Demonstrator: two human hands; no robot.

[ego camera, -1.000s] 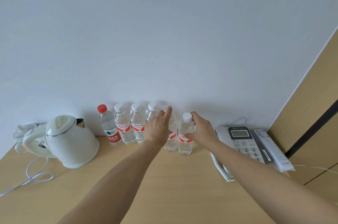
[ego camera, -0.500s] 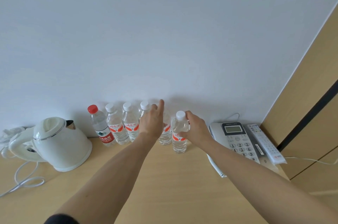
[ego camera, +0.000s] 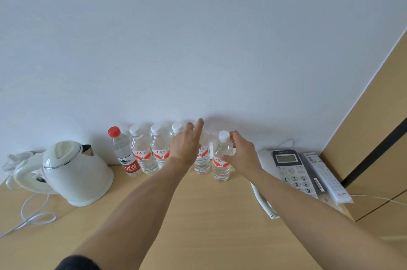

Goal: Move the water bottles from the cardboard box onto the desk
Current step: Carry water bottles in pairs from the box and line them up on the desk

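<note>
A white kettle stands at the desk's left, as before. Beside it the bottles line the wall. The left hand, fingers straight, still rests against one bottle; the right hand stays clamped round the end bottle, now closer to the row. A phone lies rightmost.

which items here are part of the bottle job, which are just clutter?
Job: white-cap bottles, red-cap bottle, desk, left hand, right hand holding the end bottle.
Clutter: kettle, phone, remote, cables.
</note>
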